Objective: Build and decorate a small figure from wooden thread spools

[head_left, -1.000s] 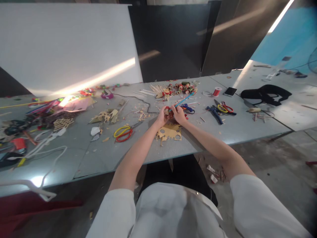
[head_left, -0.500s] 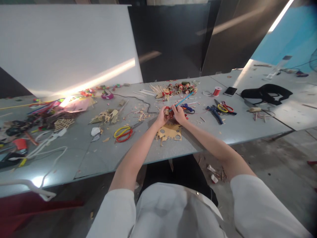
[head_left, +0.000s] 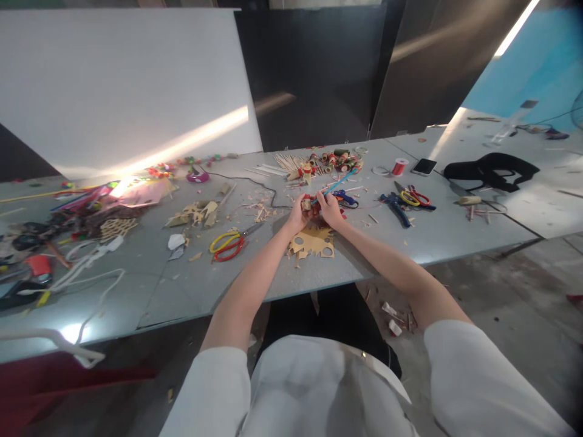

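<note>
My left hand (head_left: pixel 297 216) is closed around a small tan cylinder with red on it (head_left: pixel 306 204), which looks like a bamboo piece. Close beside it, my right hand (head_left: pixel 331 212) has its fingers bent around a thin blue stick-like thing (head_left: pixel 339 181) that slants up and to the right. The two hands nearly meet, so the fingertips and the blue thing's lower end are partly hidden. Below them on the table lies a jagged tan sheet with round holes (head_left: pixel 314 243). A blue glue gun-like tool (head_left: pixel 345 198) rests just right of my right hand.
Red-banded bamboo pieces (head_left: pixel 339 161) are heaped behind the hands, beside pale sticks (head_left: pixel 289 162). Scissors (head_left: pixel 228 244) lie to the left. Pliers (head_left: pixel 395 209), more scissors (head_left: pixel 413 196), a red spool (head_left: pixel 399 167) and a phone (head_left: pixel 424 167) lie to the right.
</note>
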A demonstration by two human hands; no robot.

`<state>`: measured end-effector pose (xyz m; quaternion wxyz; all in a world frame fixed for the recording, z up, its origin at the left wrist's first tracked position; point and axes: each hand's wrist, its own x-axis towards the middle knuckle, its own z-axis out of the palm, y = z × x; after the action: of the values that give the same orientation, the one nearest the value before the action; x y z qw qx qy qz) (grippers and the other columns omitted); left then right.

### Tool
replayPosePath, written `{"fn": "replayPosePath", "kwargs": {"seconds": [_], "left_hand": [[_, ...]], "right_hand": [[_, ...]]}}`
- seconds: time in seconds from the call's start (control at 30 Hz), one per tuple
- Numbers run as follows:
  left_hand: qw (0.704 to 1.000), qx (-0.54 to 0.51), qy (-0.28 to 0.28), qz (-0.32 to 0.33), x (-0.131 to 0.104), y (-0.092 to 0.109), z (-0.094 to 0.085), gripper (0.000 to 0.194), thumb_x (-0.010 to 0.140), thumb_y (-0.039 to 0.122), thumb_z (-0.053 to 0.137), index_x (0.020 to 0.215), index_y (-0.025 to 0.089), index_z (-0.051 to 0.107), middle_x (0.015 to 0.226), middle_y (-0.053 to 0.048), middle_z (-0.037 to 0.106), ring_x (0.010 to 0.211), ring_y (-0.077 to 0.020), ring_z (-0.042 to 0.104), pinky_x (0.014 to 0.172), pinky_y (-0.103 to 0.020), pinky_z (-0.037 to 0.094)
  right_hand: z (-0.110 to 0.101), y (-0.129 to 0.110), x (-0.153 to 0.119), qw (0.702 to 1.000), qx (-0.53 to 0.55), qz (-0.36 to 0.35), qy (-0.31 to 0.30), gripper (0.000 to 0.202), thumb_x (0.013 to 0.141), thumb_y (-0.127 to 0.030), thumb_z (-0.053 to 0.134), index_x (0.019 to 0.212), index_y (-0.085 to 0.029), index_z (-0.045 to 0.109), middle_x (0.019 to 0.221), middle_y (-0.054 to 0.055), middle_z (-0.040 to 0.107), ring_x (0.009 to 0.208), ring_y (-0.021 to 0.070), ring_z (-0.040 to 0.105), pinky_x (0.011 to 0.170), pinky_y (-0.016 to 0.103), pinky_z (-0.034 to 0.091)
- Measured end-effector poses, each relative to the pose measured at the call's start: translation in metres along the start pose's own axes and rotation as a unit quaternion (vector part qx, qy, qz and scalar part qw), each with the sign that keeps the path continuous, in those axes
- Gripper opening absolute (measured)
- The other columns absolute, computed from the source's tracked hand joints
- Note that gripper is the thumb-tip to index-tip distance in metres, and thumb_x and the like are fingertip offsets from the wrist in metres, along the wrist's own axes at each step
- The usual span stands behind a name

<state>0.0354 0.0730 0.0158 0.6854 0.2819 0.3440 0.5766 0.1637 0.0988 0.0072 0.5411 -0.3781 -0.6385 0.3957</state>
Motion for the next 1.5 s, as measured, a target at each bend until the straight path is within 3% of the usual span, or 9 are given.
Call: {"fn": "replayPosePath", "kwargs": {"seconds": [0.1, 0.23, 0.4, 0.57, 0.83, 1.2, 1.5], "left_hand": [[1.000, -0.015, 0.003, 0.011, -0.001, 0.001, 0.001, 0.056, 0.105, 0.065, 0.043, 0.094, 0.019, 0.074, 0.053, -0.001, 0.055, 0.048, -0.0162, 0.057, 0.059, -0.030, 0.052], [0.999, -0.028, 0.014, 0.021, 0.000, 0.002, 0.000, 0.055, 0.107, 0.061, 0.037, 0.101, 0.020, 0.074, 0.068, -0.004, 0.067, 0.058, -0.0178, 0.065, 0.065, -0.032, 0.057], [0.999, -0.040, 0.016, 0.023, 0.002, 0.002, -0.002, 0.039, 0.104, 0.053, 0.048, 0.102, 0.022, 0.072, 0.072, -0.003, 0.069, 0.061, -0.0170, 0.066, 0.065, -0.030, 0.056], [0.999, -0.031, 0.027, 0.020, 0.001, 0.003, 0.000, 0.036, 0.101, 0.054, 0.052, 0.100, 0.023, 0.070, 0.074, -0.003, 0.070, 0.064, -0.0183, 0.067, 0.067, -0.031, 0.056], [0.998, -0.053, 0.015, 0.027, 0.000, 0.003, 0.001, 0.029, 0.101, 0.047, 0.052, 0.095, 0.024, 0.068, 0.077, -0.002, 0.071, 0.065, -0.0184, 0.068, 0.066, -0.032, 0.055], [0.998, -0.035, 0.027, 0.032, -0.002, 0.002, 0.001, 0.031, 0.101, 0.050, 0.054, 0.100, 0.024, 0.072, 0.077, -0.002, 0.072, 0.066, -0.0188, 0.069, 0.068, -0.033, 0.057], [0.999, -0.035, 0.020, 0.028, 0.004, 0.001, -0.003, 0.031, 0.102, 0.049, 0.052, 0.099, 0.024, 0.070, 0.077, -0.002, 0.072, 0.063, -0.0181, 0.068, 0.066, -0.032, 0.056]], "right_hand": [[0.000, -0.004, -0.001, 1.000, -0.013, 0.001, 0.011, 0.062, 0.094, -0.087, 0.052, 0.086, -0.026, 0.054, 0.066, 0.001, 0.062, 0.060, 0.0200, 0.060, 0.059, 0.035, 0.054], [0.000, -0.008, -0.004, 1.000, -0.022, -0.004, 0.010, 0.056, 0.098, -0.081, 0.050, 0.085, -0.026, 0.053, 0.069, 0.002, 0.060, 0.071, 0.0217, 0.061, 0.068, 0.035, 0.054], [-0.001, -0.004, -0.001, 0.998, -0.044, -0.026, 0.028, 0.055, 0.097, -0.079, 0.050, 0.081, -0.027, 0.052, 0.072, 0.003, 0.059, 0.079, 0.0227, 0.060, 0.074, 0.034, 0.052], [-0.002, 0.005, 0.005, 0.995, -0.073, -0.050, 0.048, 0.058, 0.095, -0.082, 0.048, 0.077, -0.027, 0.050, 0.076, 0.002, 0.058, 0.080, 0.0210, 0.056, 0.080, 0.035, 0.051], [-0.003, 0.002, 0.004, 0.995, -0.084, -0.045, 0.041, 0.058, 0.093, -0.084, 0.045, 0.079, -0.027, 0.048, 0.076, 0.002, 0.057, 0.082, 0.0215, 0.056, 0.080, 0.033, 0.049], [-0.003, 0.002, 0.003, 0.994, -0.083, -0.050, 0.042, 0.054, 0.099, -0.075, 0.050, 0.077, -0.026, 0.050, 0.072, 0.001, 0.058, 0.077, 0.0208, 0.057, 0.078, 0.033, 0.052], [-0.003, 0.008, 0.005, 0.995, -0.076, -0.057, 0.037, 0.057, 0.097, -0.080, 0.048, 0.080, -0.025, 0.054, 0.075, 0.002, 0.061, 0.076, 0.0207, 0.058, 0.078, 0.033, 0.051]]}}
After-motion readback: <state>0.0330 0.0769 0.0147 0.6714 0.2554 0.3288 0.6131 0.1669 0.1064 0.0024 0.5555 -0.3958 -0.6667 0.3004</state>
